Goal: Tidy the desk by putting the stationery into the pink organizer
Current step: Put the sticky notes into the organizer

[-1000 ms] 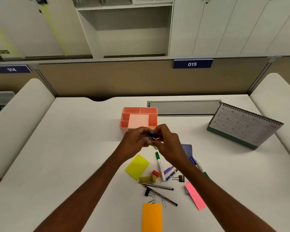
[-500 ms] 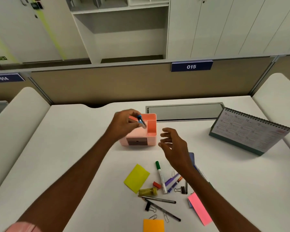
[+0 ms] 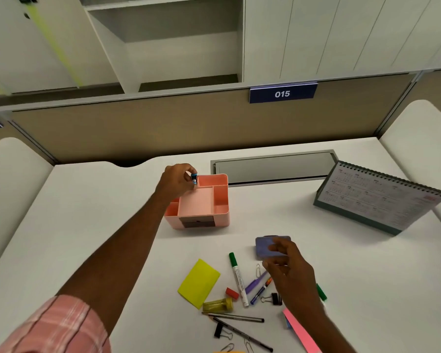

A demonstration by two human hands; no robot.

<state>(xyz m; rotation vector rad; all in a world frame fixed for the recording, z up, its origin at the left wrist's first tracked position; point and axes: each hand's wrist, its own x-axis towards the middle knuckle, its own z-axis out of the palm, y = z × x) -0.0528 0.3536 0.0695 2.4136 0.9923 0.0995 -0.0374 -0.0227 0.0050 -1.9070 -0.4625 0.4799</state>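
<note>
Pinching a small blue clip [image 3: 194, 178], the left grip [image 3: 176, 182] hovers over the far-left corner of the pink organizer [image 3: 220, 217]; the right grip [image 3: 289, 272], fingers loosely apart, hangs over a purple pad [image 3: 264, 247] on the tabletop [image 3: 99, 225].

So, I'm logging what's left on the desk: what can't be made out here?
Head view:
Blue item in the left hand: too small, fingers cover it.
Second green marker: right forearm hides most of it.
Pink sticky notes: partly under the forearm, cut by the bottom edge.
Calendar print: too small, blurred.
</note>
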